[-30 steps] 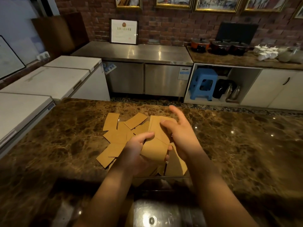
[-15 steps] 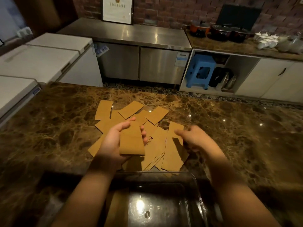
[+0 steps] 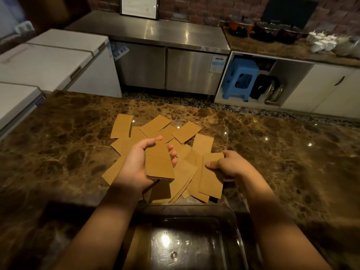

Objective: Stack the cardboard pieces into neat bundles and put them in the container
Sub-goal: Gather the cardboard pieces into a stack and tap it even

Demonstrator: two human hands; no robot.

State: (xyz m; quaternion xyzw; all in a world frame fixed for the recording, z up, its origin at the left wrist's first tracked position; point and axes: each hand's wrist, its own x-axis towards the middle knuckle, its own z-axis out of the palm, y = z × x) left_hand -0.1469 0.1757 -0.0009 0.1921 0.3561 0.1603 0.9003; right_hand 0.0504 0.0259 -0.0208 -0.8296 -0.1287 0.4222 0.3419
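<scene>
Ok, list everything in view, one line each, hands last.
loose cardboard pieces: many, tan, scattered on the counter
cardboard bundle: one, tan, in the left hand
single cardboard piece: one, tan, pinched by the right hand
container: one, clear, near counter edge; a tan piece seems to show at its left side
marble counter: one, brown
steel cabinet: one, silver, far side
chest freezers: white, left; count unclear
stool: one, blue, in open shelf
pots: several, dark, back counter
framed certificate: one, white, against the wall
left hand: one, gripping the bundle
right hand: one, pinching the single piece
</scene>
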